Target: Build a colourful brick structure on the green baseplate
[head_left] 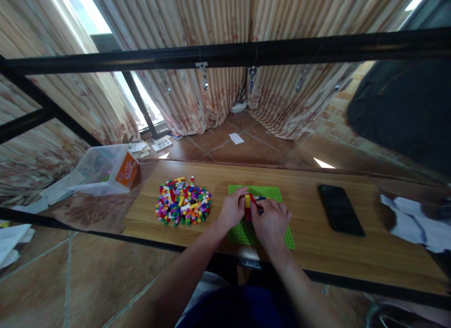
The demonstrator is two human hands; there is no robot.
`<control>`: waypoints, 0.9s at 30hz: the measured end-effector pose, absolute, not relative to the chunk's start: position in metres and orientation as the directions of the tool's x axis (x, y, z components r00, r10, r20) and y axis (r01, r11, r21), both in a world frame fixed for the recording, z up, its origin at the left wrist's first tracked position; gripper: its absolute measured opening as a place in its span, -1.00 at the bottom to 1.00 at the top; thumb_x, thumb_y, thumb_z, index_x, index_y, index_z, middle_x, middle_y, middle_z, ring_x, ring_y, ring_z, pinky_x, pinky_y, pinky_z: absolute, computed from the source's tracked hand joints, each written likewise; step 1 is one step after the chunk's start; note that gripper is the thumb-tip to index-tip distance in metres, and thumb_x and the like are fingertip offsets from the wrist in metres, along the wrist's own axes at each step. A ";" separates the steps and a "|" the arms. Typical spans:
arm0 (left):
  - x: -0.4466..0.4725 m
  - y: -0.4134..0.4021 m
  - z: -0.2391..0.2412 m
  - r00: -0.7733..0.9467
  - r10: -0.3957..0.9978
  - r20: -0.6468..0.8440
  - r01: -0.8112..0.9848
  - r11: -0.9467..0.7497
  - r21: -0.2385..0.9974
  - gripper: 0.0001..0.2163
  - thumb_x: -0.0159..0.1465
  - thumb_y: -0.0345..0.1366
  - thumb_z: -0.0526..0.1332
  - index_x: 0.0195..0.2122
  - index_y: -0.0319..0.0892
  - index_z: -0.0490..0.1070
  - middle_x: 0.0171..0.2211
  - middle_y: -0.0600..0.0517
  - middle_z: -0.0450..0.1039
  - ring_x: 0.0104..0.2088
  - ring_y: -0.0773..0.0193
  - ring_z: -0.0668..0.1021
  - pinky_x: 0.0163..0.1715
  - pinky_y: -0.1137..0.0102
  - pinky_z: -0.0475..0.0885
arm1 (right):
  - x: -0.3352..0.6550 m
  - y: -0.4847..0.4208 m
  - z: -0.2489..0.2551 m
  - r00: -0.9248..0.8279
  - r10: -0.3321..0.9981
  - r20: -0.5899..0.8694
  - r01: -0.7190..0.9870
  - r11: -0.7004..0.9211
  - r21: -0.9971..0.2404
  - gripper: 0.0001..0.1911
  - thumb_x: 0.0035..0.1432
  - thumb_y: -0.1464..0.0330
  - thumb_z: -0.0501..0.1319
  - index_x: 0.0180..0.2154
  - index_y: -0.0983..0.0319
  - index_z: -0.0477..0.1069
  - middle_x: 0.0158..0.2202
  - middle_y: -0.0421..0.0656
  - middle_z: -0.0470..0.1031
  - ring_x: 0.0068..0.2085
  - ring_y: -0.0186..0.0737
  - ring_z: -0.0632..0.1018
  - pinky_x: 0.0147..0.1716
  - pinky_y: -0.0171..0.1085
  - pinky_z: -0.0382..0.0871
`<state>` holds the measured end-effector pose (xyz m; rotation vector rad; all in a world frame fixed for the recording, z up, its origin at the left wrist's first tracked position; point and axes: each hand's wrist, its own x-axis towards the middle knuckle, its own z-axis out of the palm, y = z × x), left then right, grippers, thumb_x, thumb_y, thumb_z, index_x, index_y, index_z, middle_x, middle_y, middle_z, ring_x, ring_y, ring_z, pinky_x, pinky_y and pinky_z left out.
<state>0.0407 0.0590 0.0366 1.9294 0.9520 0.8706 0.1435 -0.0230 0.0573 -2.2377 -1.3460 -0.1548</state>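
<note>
Bricks point(247, 200), blocky & plas., are clamped in L hand point(232, 209) & R hand point(273, 223) grips over studded rect. baseplate point(240, 234).

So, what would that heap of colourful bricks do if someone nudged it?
The heap of bricks would probably spread apart rather than slide as one, since it looks loosely piled. It's likely light, made of such small pieces, whose blocky shapes should resist rolling.

- Baseplate point(243, 234): bright lime green
- Brick build point(247, 201): red and yellow, from here
- Loose brick pile point(183, 203): a real jumble, red, white, green, purple, orange
- Tabletop point(306, 234): brown wood grain
- Phone point(341, 209): plain black
- Curtains point(197, 22): beige, blotched reddish-brown
</note>
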 end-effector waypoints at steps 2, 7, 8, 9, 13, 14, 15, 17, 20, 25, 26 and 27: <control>0.041 0.059 0.036 0.477 0.852 0.215 0.292 -0.384 0.876 -0.64 0.25 -0.57 0.05 0.02 -0.16 0.38 -0.06 -0.01 0.55 -0.04 0.28 0.58 0.06 0.30 0.45 | 0.143 -0.025 0.057 0.476 0.804 0.356 0.861 -0.345 -0.372 -0.69 0.22 0.18 0.10 -0.36 0.19 0.53 -0.30 -0.05 0.54 -0.20 -0.04 0.38 -0.21 -0.12 0.06; 0.041 0.060 0.034 0.487 0.850 0.199 0.240 -0.349 0.906 -0.62 0.24 -0.57 0.05 0.05 -0.16 0.36 -0.05 -0.02 0.55 -0.03 0.28 0.57 0.09 0.28 0.42 | 0.147 -0.028 0.058 0.441 0.822 0.361 0.863 -0.277 -0.422 -0.66 0.20 0.13 0.11 -0.33 0.19 0.55 -0.25 -0.02 0.54 -0.20 -0.04 0.38 -0.19 -0.09 0.12; 0.041 0.061 0.033 0.492 0.848 0.195 0.222 -0.339 0.914 -0.61 0.24 -0.57 0.05 0.06 -0.16 0.35 -0.05 -0.02 0.55 -0.04 0.28 0.57 0.08 0.28 0.42 | 0.149 -0.027 0.058 0.440 0.824 0.358 0.857 -0.267 -0.440 -0.65 0.21 0.12 0.10 -0.31 0.18 0.56 -0.24 -0.02 0.54 -0.20 -0.04 0.38 -0.19 -0.09 0.13; 0.042 0.061 0.033 0.499 0.845 0.192 0.204 -0.329 0.922 -0.61 0.24 -0.57 0.04 0.07 -0.17 0.34 -0.06 -0.03 0.55 -0.04 0.28 0.57 0.07 0.28 0.43 | 0.151 -0.026 0.057 0.440 0.826 0.353 0.849 -0.255 -0.462 -0.63 0.22 0.12 0.09 -0.29 0.18 0.57 -0.23 -0.02 0.55 -0.20 -0.04 0.39 -0.18 -0.08 0.15; 0.044 0.064 0.031 0.512 0.838 0.187 0.158 -0.306 0.939 -0.60 0.25 -0.56 0.03 0.09 -0.18 0.34 -0.07 -0.04 0.56 -0.03 0.28 0.57 0.07 0.27 0.42 | 0.161 -0.019 0.055 0.444 0.839 0.316 0.799 -0.211 -0.563 -0.60 0.23 0.11 0.06 -0.26 0.19 0.58 -0.25 -0.02 0.55 -0.19 -0.07 0.45 -0.12 -0.07 0.21; 0.044 0.064 0.030 0.515 0.837 0.187 0.154 -0.305 0.940 -0.61 0.25 -0.56 0.03 0.08 -0.18 0.34 -0.07 -0.04 0.56 -0.03 0.28 0.57 0.08 0.27 0.42 | 0.163 -0.017 0.054 0.447 0.841 0.306 0.786 -0.206 -0.583 -0.60 0.22 0.10 0.06 -0.28 0.19 0.58 -0.25 -0.02 0.56 -0.19 -0.07 0.46 -0.11 -0.07 0.22; 0.045 0.065 0.030 0.519 0.835 0.186 0.151 -0.303 0.941 -0.61 0.25 -0.56 0.03 0.08 -0.18 0.34 -0.07 -0.04 0.56 -0.04 0.27 0.57 0.08 0.27 0.42 | 0.164 -0.014 0.053 0.454 0.840 0.298 0.773 -0.206 -0.600 -0.60 0.21 0.10 0.07 -0.30 0.19 0.58 -0.25 -0.02 0.56 -0.18 -0.07 0.47 -0.10 -0.06 0.24; 0.045 0.065 0.029 0.527 0.830 0.181 0.145 -0.297 0.944 -0.60 0.24 -0.56 0.04 0.09 -0.19 0.34 -0.07 -0.04 0.56 -0.05 0.27 0.57 0.06 0.27 0.43 | 0.165 -0.010 0.051 0.471 0.834 0.287 0.749 -0.207 -0.629 -0.60 0.19 0.09 0.09 -0.33 0.19 0.58 -0.26 -0.03 0.57 -0.18 -0.07 0.49 -0.09 -0.06 0.26; 0.045 0.064 0.027 0.531 0.828 0.179 0.139 -0.293 0.946 -0.59 0.23 -0.56 0.06 0.10 -0.20 0.33 -0.07 -0.05 0.56 -0.06 0.26 0.58 0.04 0.29 0.44 | 0.165 -0.007 0.050 0.503 0.821 0.271 0.712 -0.215 -0.669 -0.62 0.15 0.10 0.11 -0.39 0.19 0.58 -0.29 -0.04 0.57 -0.19 -0.08 0.51 -0.08 -0.05 0.29; 0.044 0.063 0.027 0.532 0.830 0.169 0.145 -0.286 0.947 -0.58 0.23 -0.57 0.07 0.10 -0.17 0.33 -0.06 -0.05 0.55 -0.05 0.26 0.58 0.04 0.28 0.44 | 0.168 -0.004 0.050 0.515 0.824 0.237 0.663 -0.207 -0.719 -0.66 0.09 0.11 0.15 -0.40 0.18 0.58 -0.32 -0.06 0.58 -0.23 -0.08 0.53 -0.14 -0.08 0.36; 0.044 0.063 0.027 0.529 0.832 0.170 0.137 -0.281 0.950 -0.59 0.23 -0.57 0.07 0.09 -0.18 0.33 -0.06 -0.05 0.55 -0.05 0.26 0.58 0.04 0.28 0.44 | 0.170 -0.004 0.050 0.511 0.830 0.224 0.657 -0.209 -0.724 -0.67 0.08 0.11 0.15 -0.39 0.18 0.58 -0.31 -0.07 0.58 -0.23 -0.09 0.54 -0.16 -0.09 0.37; 0.044 0.062 0.027 0.525 0.834 0.172 0.127 -0.277 0.953 -0.60 0.23 -0.56 0.07 0.09 -0.18 0.33 -0.06 -0.06 0.55 -0.05 0.25 0.58 0.04 0.28 0.44 | 0.171 -0.003 0.050 0.506 0.837 0.210 0.653 -0.213 -0.727 -0.67 0.08 0.11 0.15 -0.38 0.17 0.59 -0.31 -0.07 0.58 -0.24 -0.09 0.54 -0.17 -0.09 0.37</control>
